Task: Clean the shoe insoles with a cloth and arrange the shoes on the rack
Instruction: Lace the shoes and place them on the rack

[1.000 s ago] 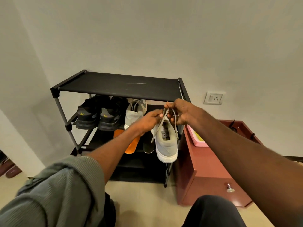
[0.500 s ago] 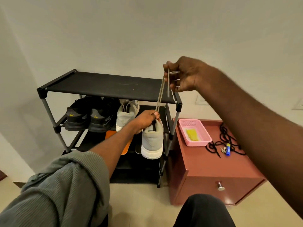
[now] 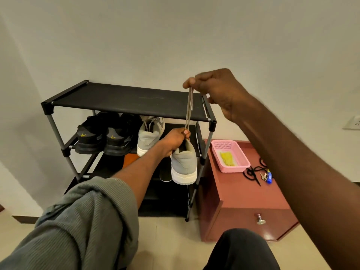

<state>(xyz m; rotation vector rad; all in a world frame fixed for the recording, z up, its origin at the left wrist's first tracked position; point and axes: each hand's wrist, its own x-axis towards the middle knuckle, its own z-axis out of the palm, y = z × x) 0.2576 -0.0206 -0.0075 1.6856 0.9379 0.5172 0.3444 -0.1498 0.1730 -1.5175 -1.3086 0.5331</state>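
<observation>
My left hand (image 3: 175, 140) grips a grey sneaker (image 3: 184, 165) by its opening, heel toward me, in front of the black shoe rack (image 3: 124, 100). My right hand (image 3: 216, 88) pinches the sneaker's laces (image 3: 189, 110) and holds them taut, straight up above the shoe. On the rack's middle shelf stand two black sneakers (image 3: 105, 135) and the other grey sneaker (image 3: 149, 135). An orange insole (image 3: 130, 160) and a pale insole (image 3: 165, 176) lie on the shelf below, partly hidden by my left arm.
A reddish-brown cabinet (image 3: 243, 199) stands right of the rack. On it sit a pink basket (image 3: 230, 154) with a yellow cloth (image 3: 227, 158), a black cord (image 3: 253, 172), keys and a blue item. A wall socket (image 3: 352, 123) is at far right.
My right hand rose from the shoe, drawing the laces up taut, then came slightly lower. The left hand keeps its hold on the grey sneaker.
</observation>
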